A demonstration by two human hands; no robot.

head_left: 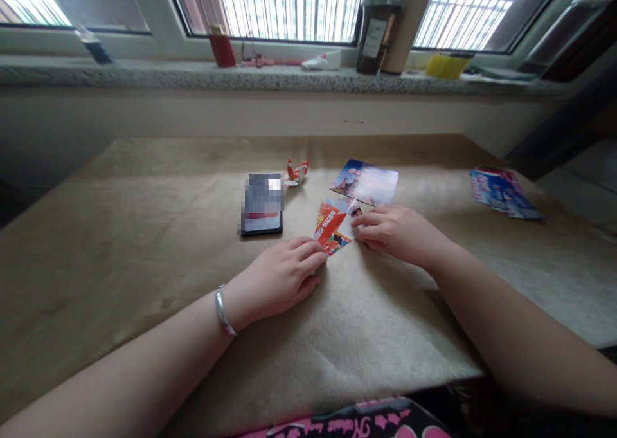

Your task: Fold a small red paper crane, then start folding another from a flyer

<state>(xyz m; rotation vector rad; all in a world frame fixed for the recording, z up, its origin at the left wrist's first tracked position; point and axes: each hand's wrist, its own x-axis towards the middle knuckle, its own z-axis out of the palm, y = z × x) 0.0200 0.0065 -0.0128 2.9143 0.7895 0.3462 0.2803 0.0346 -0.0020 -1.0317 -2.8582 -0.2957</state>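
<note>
A partly folded sheet of printed paper (pixel 330 227), orange-red with a white flap and a bluish corner, lies on the table between my hands. My left hand (pixel 282 274), a silver bangle at its wrist, has its bent fingers closed at the paper's lower left edge, holding it against the table. At the right side, my right hand (pixel 398 232) pinches the white flap; its thumb is partly hidden. Just beyond the paper is a flat blue and pink printed sheet (pixel 359 184). A small red and white folded paper figure (pixel 297 171) stands behind, to the left.
A phone (pixel 263 206) with a blurred screen lies left of the folded paper. Several printed cards (pixel 504 192) are fanned out at the far right of the table (pixel 120 232). A lidded container (pixel 376 36) and a yellow box (pixel 448 65) stand on the stone windowsill (pixel 168 74).
</note>
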